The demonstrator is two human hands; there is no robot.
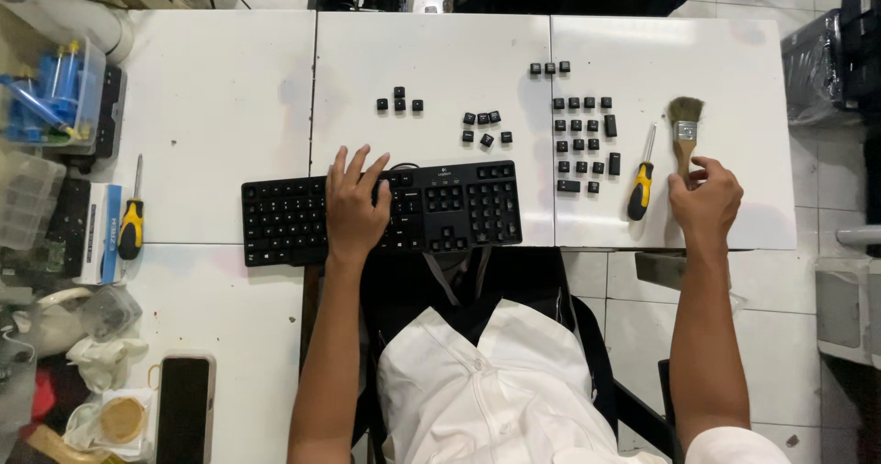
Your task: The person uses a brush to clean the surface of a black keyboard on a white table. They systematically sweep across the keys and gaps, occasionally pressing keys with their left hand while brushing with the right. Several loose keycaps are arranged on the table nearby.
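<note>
White table (220, 106), black keyboard (459, 209) under left hand (353, 209), tiled floor (780, 290)

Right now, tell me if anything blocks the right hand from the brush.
Nothing visible does. The right hand is already at the wooden handle of the paintbrush, fingers on its lower end. The yellow-and-black screwdriver lies just to its left, apart from the brush and not in the way.
</note>
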